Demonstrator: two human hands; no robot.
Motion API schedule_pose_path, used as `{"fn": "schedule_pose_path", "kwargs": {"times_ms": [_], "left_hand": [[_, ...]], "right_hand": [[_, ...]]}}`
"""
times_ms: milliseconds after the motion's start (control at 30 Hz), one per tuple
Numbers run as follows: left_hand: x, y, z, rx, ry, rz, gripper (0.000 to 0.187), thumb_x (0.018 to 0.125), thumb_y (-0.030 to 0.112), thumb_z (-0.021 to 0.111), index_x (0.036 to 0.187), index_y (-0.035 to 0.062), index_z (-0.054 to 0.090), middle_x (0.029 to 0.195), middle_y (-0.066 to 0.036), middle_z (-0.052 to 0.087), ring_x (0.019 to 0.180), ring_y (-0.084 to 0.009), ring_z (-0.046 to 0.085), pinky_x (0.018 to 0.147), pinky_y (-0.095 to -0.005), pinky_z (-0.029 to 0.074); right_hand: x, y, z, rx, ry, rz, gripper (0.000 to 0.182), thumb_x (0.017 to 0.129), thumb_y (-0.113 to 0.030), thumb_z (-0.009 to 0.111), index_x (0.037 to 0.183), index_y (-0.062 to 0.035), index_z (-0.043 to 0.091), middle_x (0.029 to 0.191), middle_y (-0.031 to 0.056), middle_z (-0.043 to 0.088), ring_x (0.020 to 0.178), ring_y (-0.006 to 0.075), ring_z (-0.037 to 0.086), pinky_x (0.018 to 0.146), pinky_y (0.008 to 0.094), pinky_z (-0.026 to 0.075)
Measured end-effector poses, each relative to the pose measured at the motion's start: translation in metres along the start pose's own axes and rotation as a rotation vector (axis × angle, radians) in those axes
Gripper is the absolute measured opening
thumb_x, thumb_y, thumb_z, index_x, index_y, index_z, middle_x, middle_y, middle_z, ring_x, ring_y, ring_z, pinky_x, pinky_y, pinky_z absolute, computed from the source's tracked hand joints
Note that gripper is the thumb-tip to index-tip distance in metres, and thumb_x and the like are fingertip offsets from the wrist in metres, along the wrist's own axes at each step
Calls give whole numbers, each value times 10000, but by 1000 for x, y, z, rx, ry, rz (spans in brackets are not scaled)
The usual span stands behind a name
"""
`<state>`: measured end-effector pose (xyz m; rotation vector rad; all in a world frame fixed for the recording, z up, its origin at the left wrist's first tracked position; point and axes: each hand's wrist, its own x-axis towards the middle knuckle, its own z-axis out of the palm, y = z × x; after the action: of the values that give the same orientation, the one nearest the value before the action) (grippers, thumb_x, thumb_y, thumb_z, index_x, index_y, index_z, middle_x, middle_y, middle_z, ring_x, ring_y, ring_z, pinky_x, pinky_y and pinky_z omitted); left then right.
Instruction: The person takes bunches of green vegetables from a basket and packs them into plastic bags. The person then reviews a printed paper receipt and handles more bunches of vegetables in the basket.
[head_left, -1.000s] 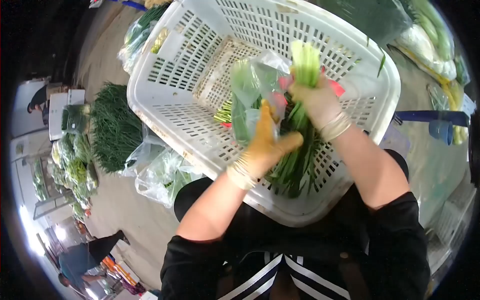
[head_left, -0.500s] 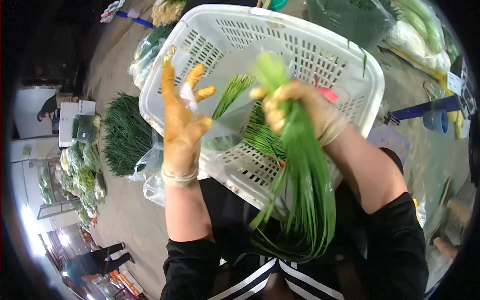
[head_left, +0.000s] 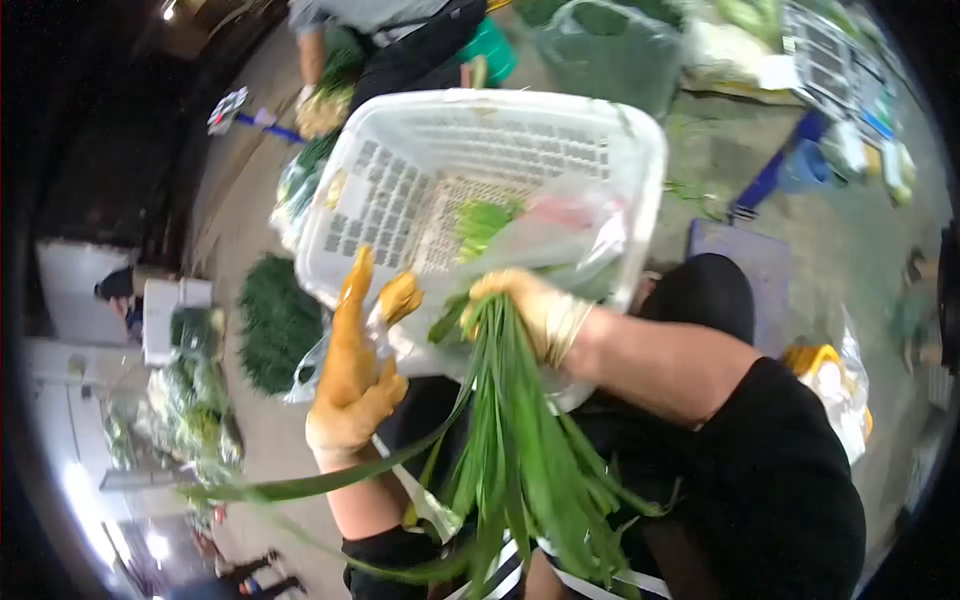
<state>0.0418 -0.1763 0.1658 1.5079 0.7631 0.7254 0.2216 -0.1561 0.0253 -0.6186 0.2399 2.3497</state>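
My right hand (head_left: 515, 305), in a yellowish glove, is closed round the upper end of a bunch of garlic chives (head_left: 520, 430). The long green leaves hang down in front of my body, and a few stray out to the left. My left hand (head_left: 355, 370), in a matching glove, is left of the bunch with its fingers apart. Something white (head_left: 378, 325), too small to name, shows between those fingers. Beyond both hands stands a white slotted plastic basket (head_left: 400, 130). Inside it are a clear plastic bag (head_left: 570, 240) and more green stalks (head_left: 485, 225).
A person in a grey top (head_left: 390, 15) sits beyond the basket, one hand at a bundle (head_left: 325, 110). Dark green bunches (head_left: 278, 325) lie left on the floor. At right are a blue bucket (head_left: 805, 165) and a purple board (head_left: 745, 285). Bagged vegetables (head_left: 190, 400) lie farther left.
The chives, held in my right hand, have come lower and nearer my body, and their leaves have fanned out. My left hand has lowered. The view has shifted, bringing the other person into sight.
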Motion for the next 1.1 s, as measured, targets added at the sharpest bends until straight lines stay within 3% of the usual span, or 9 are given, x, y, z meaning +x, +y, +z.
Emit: {"fn": "schedule_pose_path", "kwargs": {"times_ms": [67, 267, 433, 500, 667, 733, 800, 900, 1100], "left_hand": [[-9, 2, 12, 41, -3, 16, 998, 610, 82, 573, 1499, -27, 130, 1415, -162, 407, 1344, -276, 343, 1145, -419, 138], [-23, 2, 39, 55, -193, 20, 996, 621, 26, 526, 1526, 53, 111, 1464, -145, 343, 1378, -246, 272, 1127, -375, 145], [-28, 8, 79, -438, -209, -402, 977, 703, 86, 672, 1518, 44, 135, 1488, -195, 304, 1343, -244, 346, 1095, -326, 261], [-45, 16, 89, 106, -321, 45, 1028, 694, 192, 736, 1506, 0, 136, 1472, -202, 345, 1386, -273, 302, 1122, -373, 231], [-79, 72, 115, -102, -53, 234, 1080, 622, 275, 810, 1461, -62, 219, 1367, -173, 470, 1271, -300, 441, 1086, -434, 301], [-86, 85, 134, -50, -54, 342, 1075, 616, 304, 794, 1436, -110, 237, 1288, -212, 510, 1202, -324, 486, 1046, -434, 328], [-100, 106, 153, 75, -9, 378, 924, 634, 249, 740, 1396, -96, 348, 1211, -262, 562, 1153, -342, 528, 1027, -440, 350], [-96, 124, 126, 345, -179, 434, 1109, 637, 416, 760, 1455, -92, 209, 1249, -219, 510, 1170, -301, 492, 1041, -409, 308], [-79, 128, 142, 337, -132, 379, 1020, 669, 553, 726, 1417, -31, 352, 1302, -165, 513, 1128, -242, 510, 979, -364, 376]], "right_hand": [[-32, 21, -10, 176, 46, 5, 220, 815, -156, 557, 868, 58, 552, 687, 197, 606, 553, 328, 600, 525, 447, 529], [-75, 16, -35, 195, 40, -240, 177, 832, -150, 576, 939, -20, 519, 802, 157, 617, 570, 295, 575, 554, 431, 514], [-40, 18, -7, 149, 215, -476, 221, 884, -261, 514, 926, -51, 569, 819, 146, 621, 711, 326, 589, 681, 473, 499], [3, -8, -27, 85, 179, -541, 289, 908, -323, 471, 915, -61, 591, 868, 129, 640, 751, 316, 597, 728, 481, 480], [7, 13, -19, 217, 93, -869, 387, 952, -403, 397, 1163, -113, 545, 1157, 68, 567, 1040, 253, 518, 925, 398, 400], [-3, 6, 7, 307, -196, -1172, 478, 970, -432, 380, 1317, -127, 502, 1333, 51, 513, 1191, 223, 468, 1024, 356, 355], [-25, -48, 12, 640, -1086, -855, 565, 1011, -437, 272, 1471, -110, 304, 1494, 71, 348, 1350, 238, 343, 1125, 393, 283], [-85, -73, 17, 811, -810, -940, 529, 1008, -448, 279, 1445, -159, 352, 1485, 64, 350, 1335, 261, 363, 1117, 416, 292], [-181, -107, -83, 788, -338, -1274, 489, 979, -423, 322, 1377, -156, 417, 1409, 76, 405, 1257, 277, 418, 1079, 435, 327]]}}
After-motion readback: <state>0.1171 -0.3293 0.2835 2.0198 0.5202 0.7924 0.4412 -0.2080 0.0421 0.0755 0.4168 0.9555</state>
